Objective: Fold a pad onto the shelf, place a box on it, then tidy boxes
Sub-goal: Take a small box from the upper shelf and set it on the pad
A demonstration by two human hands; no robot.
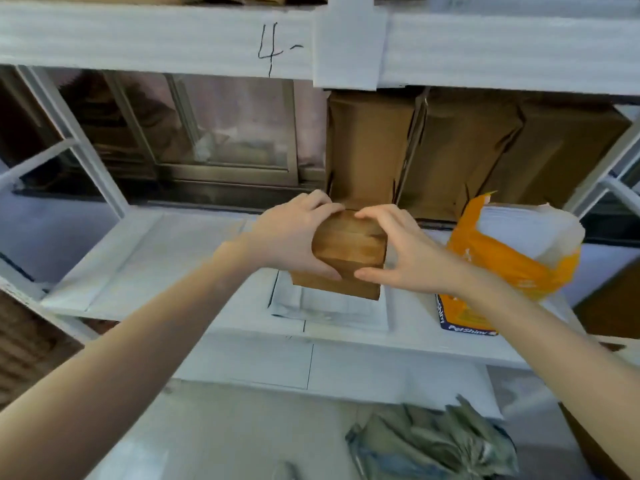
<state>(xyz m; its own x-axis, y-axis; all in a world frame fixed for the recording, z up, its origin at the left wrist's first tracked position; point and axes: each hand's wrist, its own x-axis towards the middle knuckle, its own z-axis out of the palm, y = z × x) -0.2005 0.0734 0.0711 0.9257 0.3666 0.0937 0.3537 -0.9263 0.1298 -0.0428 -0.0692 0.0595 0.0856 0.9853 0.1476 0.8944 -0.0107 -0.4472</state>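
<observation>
A small brown cardboard box (349,251) sits in the middle of the white shelf (138,265), over a folded white pad (329,310) that lies flat beneath it. My left hand (294,237) grips the box's left side and top edge. My right hand (398,247) clasps its right side, thumb low and fingers on the top. The box's lower front edge (339,289) rests on or just above the pad; I cannot tell if it touches.
Tall brown boxes (460,147) stand at the back right of the shelf. An orange and white bag of pads (512,258) lies to the right. The upper shelf beam (173,36) is marked "4-". A crumpled grey-green bag (433,445) lies on the floor.
</observation>
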